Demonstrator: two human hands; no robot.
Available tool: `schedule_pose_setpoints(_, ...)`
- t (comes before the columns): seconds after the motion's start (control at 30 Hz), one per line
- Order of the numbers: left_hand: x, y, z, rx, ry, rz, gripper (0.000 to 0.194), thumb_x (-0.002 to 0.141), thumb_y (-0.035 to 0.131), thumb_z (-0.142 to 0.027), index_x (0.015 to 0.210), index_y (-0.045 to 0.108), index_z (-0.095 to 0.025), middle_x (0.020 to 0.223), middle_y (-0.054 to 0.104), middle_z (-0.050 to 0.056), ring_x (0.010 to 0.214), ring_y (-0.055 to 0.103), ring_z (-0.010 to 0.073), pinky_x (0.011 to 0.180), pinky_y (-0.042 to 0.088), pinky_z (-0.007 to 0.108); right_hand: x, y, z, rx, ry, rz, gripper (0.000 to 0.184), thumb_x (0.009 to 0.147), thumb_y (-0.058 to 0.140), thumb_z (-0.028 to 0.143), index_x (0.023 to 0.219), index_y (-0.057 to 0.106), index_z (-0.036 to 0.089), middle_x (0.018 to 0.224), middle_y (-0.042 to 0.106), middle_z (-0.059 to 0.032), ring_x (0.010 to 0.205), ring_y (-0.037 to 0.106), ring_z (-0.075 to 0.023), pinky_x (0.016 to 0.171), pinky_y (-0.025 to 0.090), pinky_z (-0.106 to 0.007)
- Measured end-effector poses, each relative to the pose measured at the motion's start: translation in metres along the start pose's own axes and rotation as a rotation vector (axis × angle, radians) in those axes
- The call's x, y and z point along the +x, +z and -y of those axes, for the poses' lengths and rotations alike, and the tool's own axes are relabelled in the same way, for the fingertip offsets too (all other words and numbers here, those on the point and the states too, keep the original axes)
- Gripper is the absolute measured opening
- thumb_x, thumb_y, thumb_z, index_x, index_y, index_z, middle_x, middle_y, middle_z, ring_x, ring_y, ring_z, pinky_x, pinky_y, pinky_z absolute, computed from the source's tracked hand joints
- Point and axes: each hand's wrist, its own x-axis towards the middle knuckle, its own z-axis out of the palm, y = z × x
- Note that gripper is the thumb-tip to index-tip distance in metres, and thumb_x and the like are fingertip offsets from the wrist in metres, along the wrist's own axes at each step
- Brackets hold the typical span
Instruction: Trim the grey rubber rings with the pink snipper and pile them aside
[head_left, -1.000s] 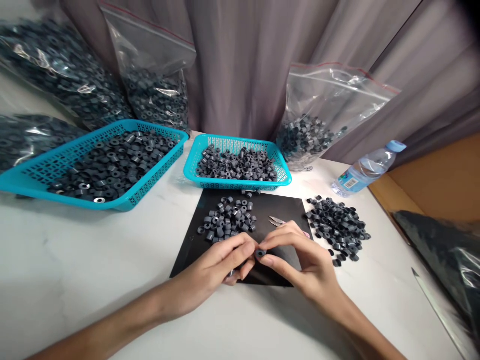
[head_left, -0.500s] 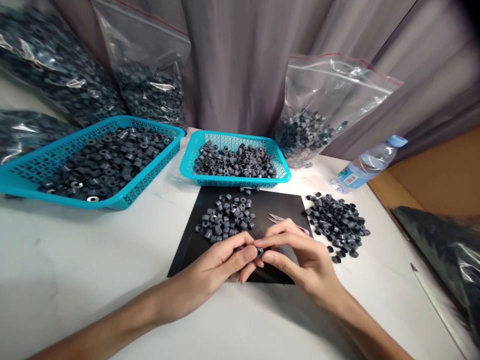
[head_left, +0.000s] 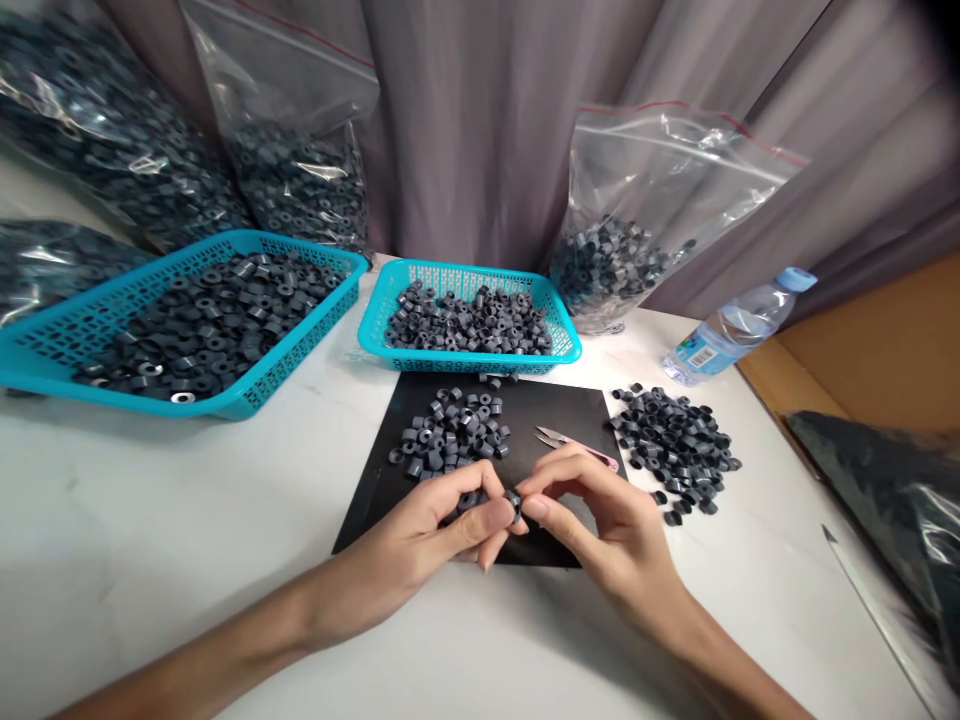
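Observation:
A small dark grey ring-shaped part (head_left: 514,506) sits between my two hands above the black mat (head_left: 375,505). My left hand (head_left: 457,520) is closed, its thumb and forefinger gripping the part from the left; another grey ring (head_left: 467,500) shows within the curl of its fingers. From the right, thumb and forefinger of my right hand (head_left: 592,500) pinch at the part's edge. Just beyond the left hand lies a loose pile of like rings (head_left: 454,430) on the mat. Thread snips with a pink handle (head_left: 592,453) lie behind the right hand.
A heap of thin dark rings (head_left: 675,450) lies right of the mat. Two blue baskets, one large (head_left: 247,400) and one small (head_left: 480,362), hold many rings. Clear bags (head_left: 622,190) of parts stand at the back. A water bottle (head_left: 731,330) stands at right, near a pencil-like stick (head_left: 862,590).
My right fingertips have come together on the edge of the ring-shaped part, which has turned. The left forefinger has lifted and bent more. The rest looks the same.

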Motion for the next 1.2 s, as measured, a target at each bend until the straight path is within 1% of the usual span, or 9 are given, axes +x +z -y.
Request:
schedule_pose_setpoints(0.23, 0.0, 0.002, -0.005, 0.028, 0.001, -0.05, 0.033, 0.099, 0.046, -0.047, 0.078, 0.045, -0.022, 0.07, 0.042, -0.005, 0.072, 0.039, 0.0142, 0.073, 0.032, 0.029, -0.006, 0.005, 0.011, -0.09, -0.054, -0.069, 0.009, 0.093, 0.063, 0.017, 0.096, 0.07, 0.023, 0.086, 0.067, -0.0021, 0.078, 0.061, -0.0153, 0.069, 0.051, -0.028)
schedule_pose_setpoints(0.33, 0.0, 0.003, -0.005, 0.044, 0.004, -0.058, 0.033, 0.099, 0.046, -0.046, 0.077, 0.044, -0.022, 0.071, 0.04, -0.005, 0.073, 0.039, 0.0144, 0.074, 0.032, 0.029, -0.007, 0.008, 0.015, -0.108, -0.035, -0.099, 0.01, 0.092, 0.063, 0.017, 0.095, 0.071, 0.023, 0.086, 0.069, -0.0026, 0.075, 0.061, -0.0151, 0.064, 0.051, -0.027)
schedule_pose_setpoints(0.43, 0.0, 0.004, -0.003, 0.062, 0.015, -0.073, 0.033, 0.099, 0.047, -0.046, 0.076, 0.045, -0.022, 0.07, 0.04, -0.005, 0.071, 0.038, 0.0142, 0.071, 0.031, 0.029, -0.008, 0.01, 0.018, -0.116, -0.024, -0.096, 0.01, 0.092, 0.064, 0.019, 0.095, 0.073, 0.022, 0.084, 0.069, -0.0033, 0.072, 0.061, -0.0153, 0.06, 0.051, -0.027)
schedule_pose_setpoints(0.53, 0.0, 0.006, 0.0, 0.087, 0.013, -0.098, 0.035, 0.098, 0.047, -0.048, 0.075, 0.046, -0.021, 0.069, 0.04, -0.005, 0.07, 0.038, 0.014, 0.068, 0.03, 0.028, -0.007, 0.01, 0.021, -0.141, -0.048, -0.093, 0.012, 0.092, 0.063, 0.017, 0.096, 0.073, 0.021, 0.083, 0.069, -0.0041, 0.069, 0.061, -0.0154, 0.058, 0.051, -0.027)
schedule_pose_setpoints(0.67, 0.001, 0.006, 0.003, 0.135, 0.016, -0.126, 0.035, 0.098, 0.048, -0.048, 0.075, 0.047, -0.021, 0.069, 0.041, -0.005, 0.069, 0.039, 0.0141, 0.067, 0.03, 0.028, -0.007, 0.008, 0.023, -0.171, -0.052, -0.089, 0.009, 0.092, 0.064, 0.02, 0.092, 0.073, 0.021, 0.081, 0.069, -0.0043, 0.066, 0.061, -0.0156, 0.055, 0.051, -0.027)
schedule_pose_setpoints(0.83, 0.001, 0.009, 0.002, 0.183, 0.025, -0.133, 0.037, 0.098, 0.046, -0.05, 0.073, 0.046, -0.022, 0.07, 0.042, -0.005, 0.068, 0.038, 0.014, 0.065, 0.029, 0.028, -0.008, 0.009, 0.023, -0.211, -0.081, -0.084, 0.011, 0.094, 0.06, 0.018, 0.088, 0.07, 0.021, 0.079, 0.066, -0.0034, 0.064, 0.058, -0.0148, 0.056, 0.05, -0.027)
schedule_pose_setpoints(0.97, 0.0, 0.013, 0.001, 0.16, -0.008, -0.154, 0.038, 0.098, 0.045, -0.052, 0.074, 0.044, -0.022, 0.071, 0.039, -0.004, 0.068, 0.037, 0.0143, 0.063, 0.027, 0.029, -0.009, 0.01, 0.023, -0.232, -0.066, -0.114, 0.012, 0.095, 0.058, 0.018, 0.087, 0.065, 0.021, 0.079, 0.065, -0.0031, 0.066, 0.058, -0.0151, 0.06, 0.049, -0.028)
schedule_pose_setpoints(1.07, 0.0, 0.012, 0.001, 0.125, -0.022, -0.172, 0.037, 0.098, 0.045, -0.051, 0.074, 0.043, -0.023, 0.071, 0.04, -0.004, 0.069, 0.037, 0.0145, 0.067, 0.03, 0.029, -0.008, 0.006, 0.023, -0.236, -0.019, -0.165, 0.014, 0.095, 0.058, 0.019, 0.083, 0.063, 0.021, 0.078, 0.064, -0.0014, 0.067, 0.057, -0.0142, 0.061, 0.048, -0.026)
schedule_pose_setpoints(1.2, 0.0, 0.007, 0.001, 0.066, -0.016, -0.125, 0.033, 0.099, 0.045, -0.049, 0.077, 0.044, -0.023, 0.072, 0.042, -0.004, 0.076, 0.043, 0.0153, 0.081, 0.035, 0.031, -0.005, 0.0, 0.023, -0.251, 0.029, -0.223, 0.014, 0.095, 0.06, 0.023, 0.081, 0.063, 0.022, 0.074, 0.061, 0.0007, 0.064, 0.054, -0.0127, 0.06, 0.045, -0.026)
